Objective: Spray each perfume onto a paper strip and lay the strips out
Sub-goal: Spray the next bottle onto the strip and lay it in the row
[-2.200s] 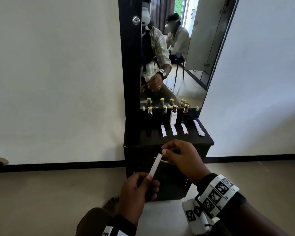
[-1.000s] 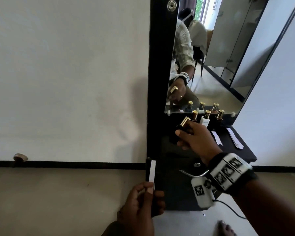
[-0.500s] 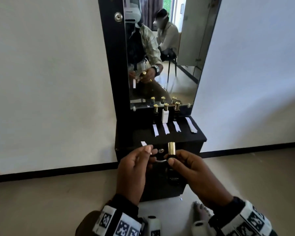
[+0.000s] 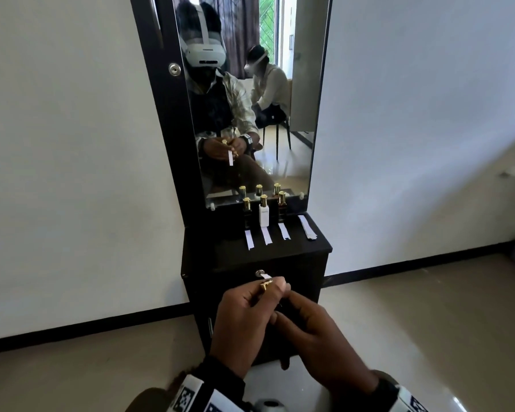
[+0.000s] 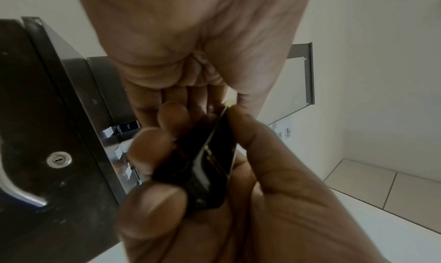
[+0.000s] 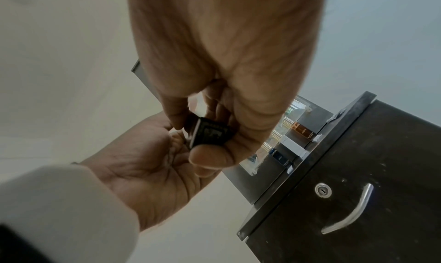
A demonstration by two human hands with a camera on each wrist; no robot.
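My right hand (image 4: 309,331) grips a black perfume bottle (image 6: 210,133) by its body, in front of the dresser drawer. The bottle (image 5: 205,165) is mostly hidden in the head view. My left hand (image 4: 250,316) pinches the bottle's gold cap (image 4: 265,285) together with a white paper strip (image 4: 265,275) that pokes out beyond the fingers. I cannot tell whether the cap is off the bottle. Three more gold-capped bottles (image 4: 263,214) stand in a row on the dresser top (image 4: 220,254), each with a strip (image 4: 266,235) laid in front of it.
A small pile of spare strips (image 4: 307,228) lies at the right of the dresser top. A tall mirror (image 4: 250,99) rises behind the bottles. The drawer front has a lock (image 6: 323,190) and a metal handle (image 6: 353,212). Pale floor lies on both sides.
My right hand took the black bottle from the dresser and brought it down to my left hand. My left fingers have since closed on its gold cap, which now tilts.
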